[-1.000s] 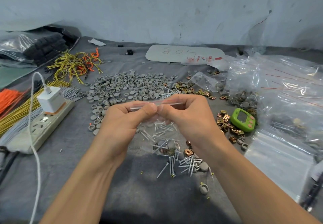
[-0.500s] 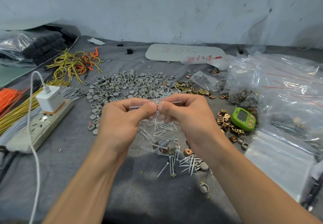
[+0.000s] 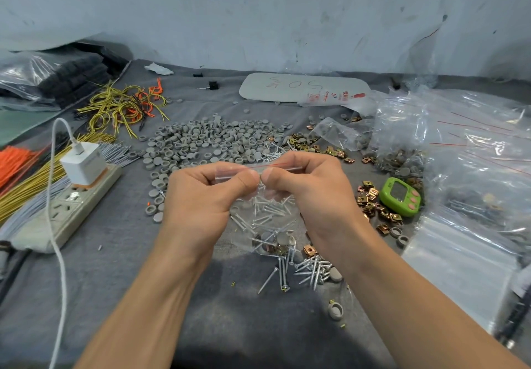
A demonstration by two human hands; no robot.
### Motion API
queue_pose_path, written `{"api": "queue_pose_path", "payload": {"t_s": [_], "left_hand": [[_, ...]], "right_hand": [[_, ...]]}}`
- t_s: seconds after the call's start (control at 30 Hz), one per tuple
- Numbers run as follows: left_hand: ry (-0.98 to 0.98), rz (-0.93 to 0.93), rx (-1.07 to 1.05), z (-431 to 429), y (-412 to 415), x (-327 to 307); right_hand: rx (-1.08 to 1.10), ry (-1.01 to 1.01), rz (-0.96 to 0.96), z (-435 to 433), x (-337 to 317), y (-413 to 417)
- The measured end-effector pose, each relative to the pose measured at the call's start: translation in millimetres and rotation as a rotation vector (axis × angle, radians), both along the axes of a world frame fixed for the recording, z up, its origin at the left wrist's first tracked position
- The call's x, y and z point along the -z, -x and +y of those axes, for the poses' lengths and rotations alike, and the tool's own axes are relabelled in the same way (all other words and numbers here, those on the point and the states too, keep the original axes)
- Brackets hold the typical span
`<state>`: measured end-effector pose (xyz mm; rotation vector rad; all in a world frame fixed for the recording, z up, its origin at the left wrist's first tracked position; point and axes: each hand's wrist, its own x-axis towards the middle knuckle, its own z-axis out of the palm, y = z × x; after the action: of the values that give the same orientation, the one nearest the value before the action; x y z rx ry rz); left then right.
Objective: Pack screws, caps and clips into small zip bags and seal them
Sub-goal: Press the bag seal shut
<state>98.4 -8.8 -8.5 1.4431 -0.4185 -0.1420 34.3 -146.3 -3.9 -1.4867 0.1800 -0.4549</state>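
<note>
Left hand [image 3: 201, 199], right hand [image 3: 313, 193] unmoved, pinching zip bag [image 3: 267, 225]

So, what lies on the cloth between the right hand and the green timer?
In the head view, a scatter of brass clips lies there, between the right hand, pinching the zip bag, and the green timer.

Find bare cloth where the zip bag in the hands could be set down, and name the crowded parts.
Bare grey cloth lies between the power strip and the left forearm, and at the front below the loose screws. Crowded: the grey caps ahead, and brass clips, green timer and zip bags on the right.
</note>
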Motion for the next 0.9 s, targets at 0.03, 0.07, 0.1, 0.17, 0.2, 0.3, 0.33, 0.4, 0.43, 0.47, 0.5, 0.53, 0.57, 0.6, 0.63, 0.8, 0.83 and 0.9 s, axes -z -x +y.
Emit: {"api": "queue_pose_path", "payload": {"t_s": [0.03, 0.07, 0.1, 0.17, 0.2, 0.3, 0.33, 0.4, 0.43, 0.47, 0.5, 0.53, 0.57, 0.6, 0.63, 0.8, 0.83, 0.9], "left_hand": [[0.012, 0.013, 0.009, -0.3, 0.7, -0.5], [0.023, 0.024, 0.013, -0.1, 1.3, -1.2], [0.04, 0.034, 0.018, 0.2, 2.1, -1.9], [0.067, 0.054, 0.007, 1.0, 2.3, -2.5], [0.079, 0.067, 0.002, 1.6, 2.2, -2.8], [0.091, 0.094, -0.009, 1.8, 1.8, -2.7], [0.091, 0.096, -0.012, 1.5, 1.6, -2.4], [0.09, 0.097, -0.025, 0.2, 1.6, -2.3], [0.087, 0.094, -0.033, -0.5, 1.5, -1.9], [0.085, 0.094, -0.035, -1.4, 1.1, -1.6], [0.081, 0.094, -0.033, -1.9, 0.7, -1.5], [0.078, 0.093, -0.029, -2.1, 0.1, -1.2], [0.074, 0.089, -0.024, -1.8, -0.1, -0.9], [0.07, 0.081, -0.021, -1.0, -0.5, -0.2], [0.066, 0.071, -0.016, -0.1, -0.6, 0.1], [0.011, 0.065, 0.082, 2.2, 1.2, -1.7], [0.0, 0.065, 0.092, 1.7, 1.7, -2.1], [0.012, 0.065, 0.071, 0.2, 2.7, -3.1]], "right_hand": [[-0.003, 0.009, 0.0, -0.3, -0.5, 0.5], [-0.001, 0.017, -0.001, -0.7, -0.8, 0.8], [0.007, 0.018, 0.001, -0.8, -0.9, 1.0], [0.029, 0.001, 0.005, -1.1, -1.1, 0.9], [0.037, -0.01, 0.006, -1.2, -1.3, 0.9], [0.039, -0.021, 0.007, -1.4, -1.3, 1.2], [0.038, -0.017, 0.01, -1.3, -1.4, 1.4], [0.037, -0.003, 0.021, -0.8, -0.8, 1.7], [0.038, 0.0, 0.027, -0.6, -0.8, 1.7], [0.041, -0.001, 0.031, -0.8, -1.0, 1.7], [0.046, -0.005, 0.033, -1.5, -1.2, 1.7], [0.048, -0.007, 0.035, -2.3, -1.5, 2.0], [0.042, -0.003, 0.04, -2.8, -2.0, 2.6], [0.028, 0.013, 0.046, -2.7, -2.6, 3.8], [0.012, 0.037, 0.05, -1.9, -3.3, 5.0], [0.027, 0.083, 0.022, 0.3, -2.7, 5.1], [0.038, 0.075, 0.026, -0.1, -2.6, 4.4], [0.043, 0.058, 0.029, -0.8, -3.0, 3.8]]}}
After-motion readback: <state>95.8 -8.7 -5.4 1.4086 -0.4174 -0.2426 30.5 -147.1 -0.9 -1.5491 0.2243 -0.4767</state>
